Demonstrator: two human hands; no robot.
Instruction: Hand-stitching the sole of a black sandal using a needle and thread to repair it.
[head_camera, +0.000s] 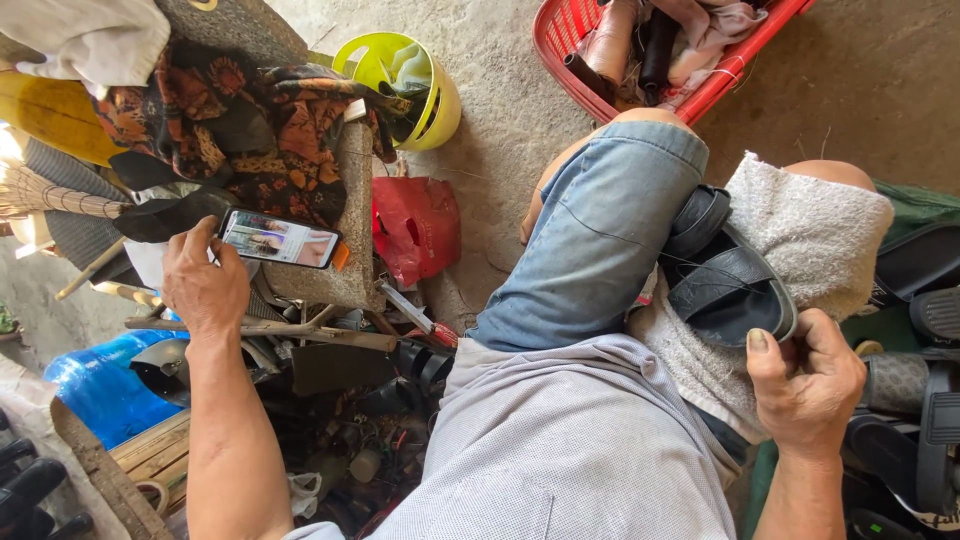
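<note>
My left hand (203, 285) reaches out to a smartphone (280, 240) lying on a stone block (345, 250), thumb and fingers on its near end; the screen is lit. My right hand (808, 380) grips the edge of a black sandal (728, 290) that rests on a white towel (810, 225) over my knee. A thread runs from the sandal across my denim-clad leg (595, 235).
A yellow-green bucket (440, 100) and a red basket (570, 50) of rolled materials stand on the concrete floor. A red plastic bag (415, 225), patterned cloth (250, 110), tools, wood scraps and a blue container (100, 385) crowd the left. More black footwear (915, 400) lies at right.
</note>
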